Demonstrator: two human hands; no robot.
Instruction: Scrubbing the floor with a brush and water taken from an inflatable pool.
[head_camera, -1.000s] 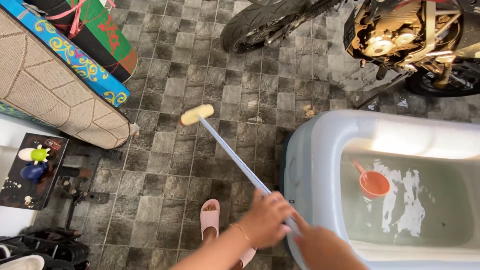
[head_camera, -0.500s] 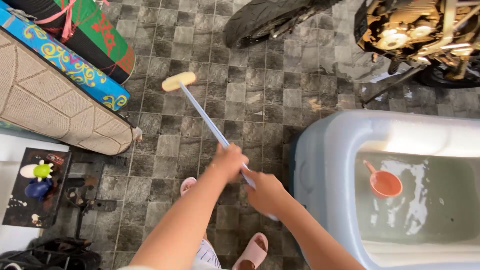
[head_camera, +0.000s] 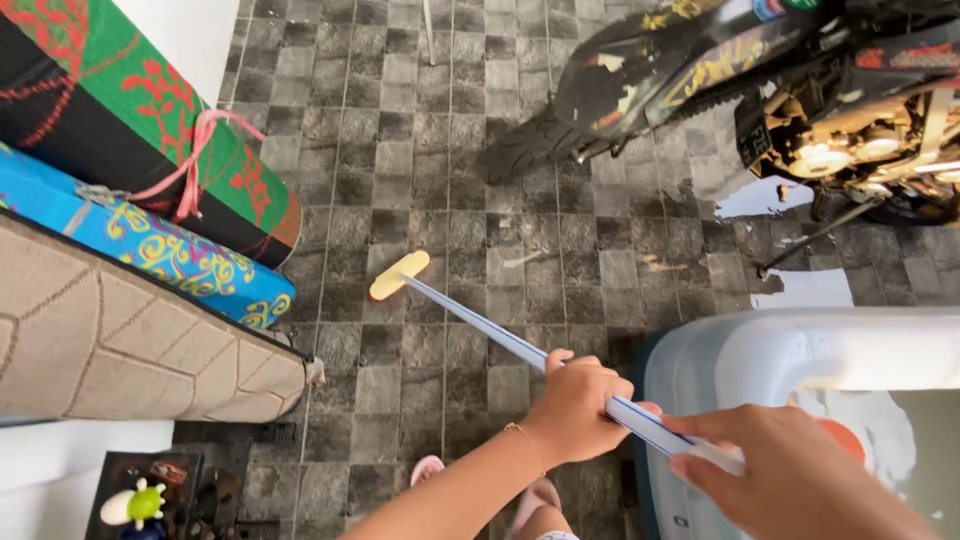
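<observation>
- Gripping a long-handled scrub brush (head_camera: 520, 345) with both hands in the head view: left hand (head_camera: 578, 405) clenched around the pale blue handle at mid-shaft, right hand (head_camera: 790, 480) closed over the near end of the handle.
- Running the brush's long axis diagonally, from lower right at the hands up and left to the yellow brush head (head_camera: 399, 275).
- Resting that head on the grey tiled floor (head_camera: 470, 150), well apart from both hands, pointing away toward the rolled mats (head_camera: 150, 200) on the left.
- Sitting nearer the head: the left hand; trailing behind it, the right.
- Flanking the scene: a pale blue tub (head_camera: 800, 360) just beside the right hand, a parked motorcycle (head_camera: 800, 90) beyond it.
</observation>
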